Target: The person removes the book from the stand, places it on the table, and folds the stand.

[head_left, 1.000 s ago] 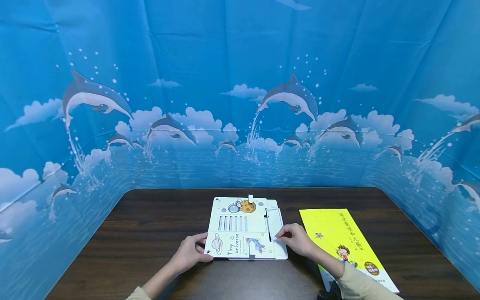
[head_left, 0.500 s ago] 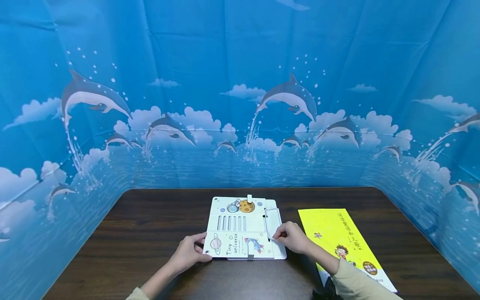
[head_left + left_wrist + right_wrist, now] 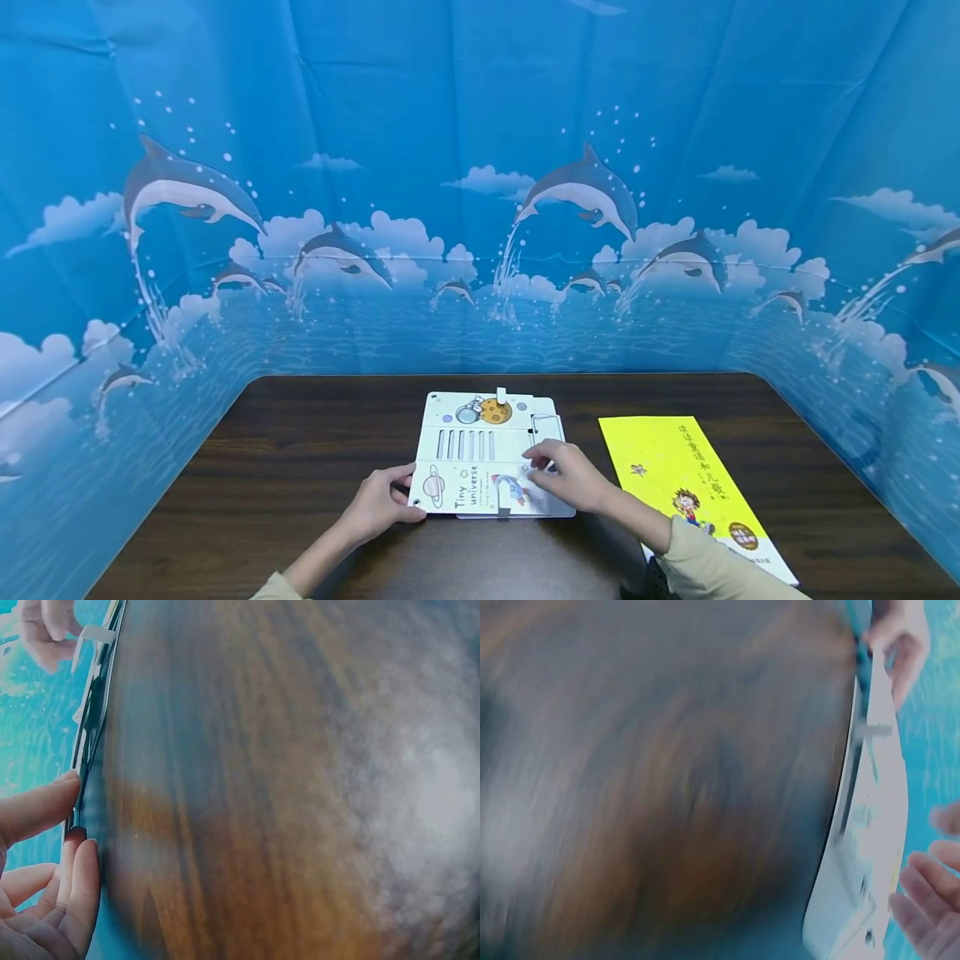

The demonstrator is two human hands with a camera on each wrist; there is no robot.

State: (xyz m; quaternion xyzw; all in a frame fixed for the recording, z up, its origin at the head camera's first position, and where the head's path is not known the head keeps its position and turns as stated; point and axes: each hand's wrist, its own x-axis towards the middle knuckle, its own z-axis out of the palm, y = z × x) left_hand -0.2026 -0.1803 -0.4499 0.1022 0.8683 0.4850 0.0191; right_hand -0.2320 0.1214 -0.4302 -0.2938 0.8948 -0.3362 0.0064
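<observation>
A flat white book stand [image 3: 465,492] printed with planets, a rocket and "Tiny universe" lies on the table. It has a white clip [image 3: 501,397] at its far edge and another at its near edge. My left hand [image 3: 378,504] pinches its near left corner, thumb above and fingers beneath, as the left wrist view shows too. Over the right part hovers my right hand [image 3: 567,477], fingers bent loosely, fingertips close above the panel. In the right wrist view its fingers [image 3: 922,900] are spread apart around nothing. A thin wire support [image 3: 546,416] shows just beyond this hand, partly hidden by it.
A yellow book [image 3: 660,450] with a cartoon child on its cover lies to the right, partly under my right forearm. The dark wooden table [image 3: 315,433] has a rounded far edge, with a blue dolphin curtain [image 3: 450,208] behind it.
My right hand has left the lower end of the wire support, which it pinched at the right, and moved left over the printed panel. My left hand keeps its grip on the corner.
</observation>
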